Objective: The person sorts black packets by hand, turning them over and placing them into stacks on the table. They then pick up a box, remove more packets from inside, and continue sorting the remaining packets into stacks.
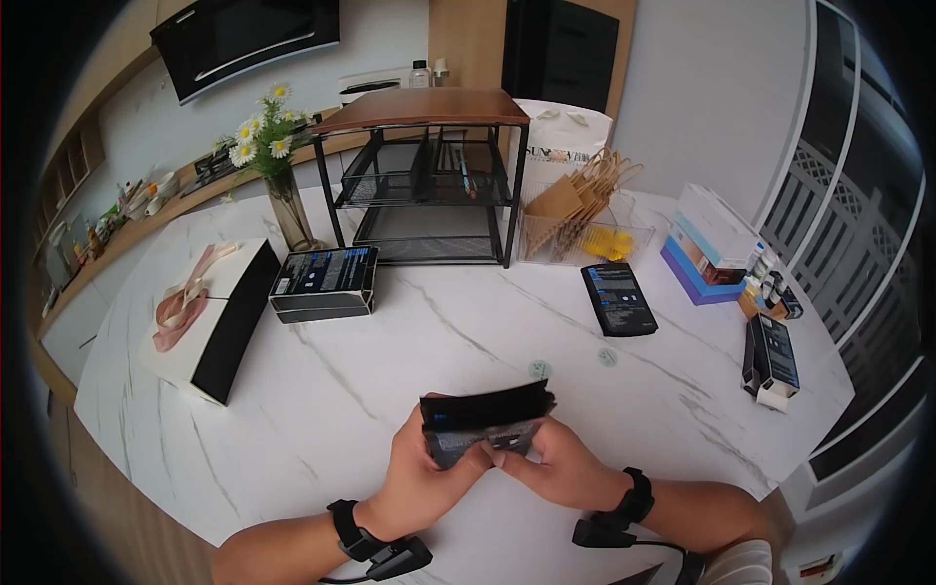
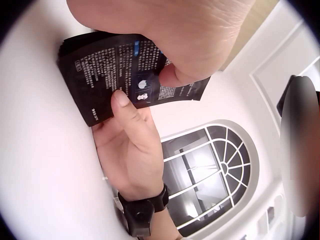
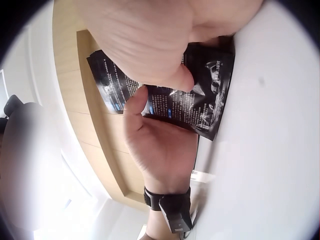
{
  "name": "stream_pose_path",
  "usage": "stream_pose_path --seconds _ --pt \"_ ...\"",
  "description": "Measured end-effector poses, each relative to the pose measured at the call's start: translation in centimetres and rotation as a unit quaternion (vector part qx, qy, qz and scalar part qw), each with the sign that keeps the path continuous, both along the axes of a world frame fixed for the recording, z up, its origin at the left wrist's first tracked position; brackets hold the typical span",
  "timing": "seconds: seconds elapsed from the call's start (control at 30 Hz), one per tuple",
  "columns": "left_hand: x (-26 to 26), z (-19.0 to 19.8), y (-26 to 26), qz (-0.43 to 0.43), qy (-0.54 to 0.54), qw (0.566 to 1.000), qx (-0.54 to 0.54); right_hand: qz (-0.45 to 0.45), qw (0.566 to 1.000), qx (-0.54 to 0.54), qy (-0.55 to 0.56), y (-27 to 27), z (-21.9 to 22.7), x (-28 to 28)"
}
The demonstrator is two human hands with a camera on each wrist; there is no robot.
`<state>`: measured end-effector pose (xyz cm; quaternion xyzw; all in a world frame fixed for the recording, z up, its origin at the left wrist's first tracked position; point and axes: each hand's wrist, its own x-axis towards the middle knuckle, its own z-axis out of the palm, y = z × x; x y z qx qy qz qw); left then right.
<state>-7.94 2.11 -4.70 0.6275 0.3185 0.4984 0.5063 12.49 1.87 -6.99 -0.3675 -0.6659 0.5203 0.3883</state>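
Both hands hold a stack of flat black printed sachets (image 1: 485, 408) above the near part of the marble-patterned table. My left hand (image 1: 421, 480) grips the left end, and my right hand (image 1: 577, 470) grips the right end. In the head view the thumbs nearly meet on the near face. White text and small pictures cover the outer sachet (image 2: 102, 75) in the left wrist view. Its glossy foil (image 3: 210, 95) catches the light in the right wrist view. Most of the fingers are hidden behind the stack.
A black box (image 1: 325, 283) and a white gift box (image 1: 185, 317) with pink ribbon stand left. Behind are a desk organizer (image 1: 419, 109) and a flower vase (image 1: 290, 210). To the right lie a black pack (image 1: 620, 300), a clear bin (image 1: 546, 239) and another black box (image 1: 777, 351).
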Motion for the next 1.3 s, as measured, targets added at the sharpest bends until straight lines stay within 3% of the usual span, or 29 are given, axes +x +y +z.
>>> stream_pose_path --seconds 0.03,0.13,0.23,0.3,0.43,0.63,0.83,1.3 --pt "-0.1 -0.4 0.2 -0.022 -0.011 0.999 -0.047 -0.001 1.0 -0.001 0.001 0.0 -0.1 -0.1" --pt "-0.1 -1.0 0.6 -0.031 -0.004 0.999 -0.044 -0.009 1.0 0.006 0.016 0.1 -0.3 -0.1" --pt "0.1 -0.6 0.6 -0.024 -0.018 0.998 -0.063 0.018 0.998 -0.032 0.045 0.3 -0.3 0.0" --pt "0.2 -0.3 0.6 -0.014 -0.031 0.997 -0.07 0.044 0.985 -0.108 0.123 0.3 0.8 0.1" --pt "0.4 -0.3 0.5 -0.03 -0.044 0.989 -0.139 0.088 0.982 -0.149 0.076 1.0 2.4 1.4" --pt "0.2 -0.6 0.7 -0.04 -0.024 0.992 -0.113 0.076 0.984 -0.131 0.092 0.9 2.0 1.0" --pt "0.0 -1.0 0.7 -0.052 -0.078 0.984 -0.151 0.082 0.979 -0.16 0.098 1.0 2.4 1.2" --pt "0.3 -1.0 0.5 -0.043 -0.037 0.992 -0.114 0.073 0.987 -0.119 0.079 0.9 2.1 1.2"
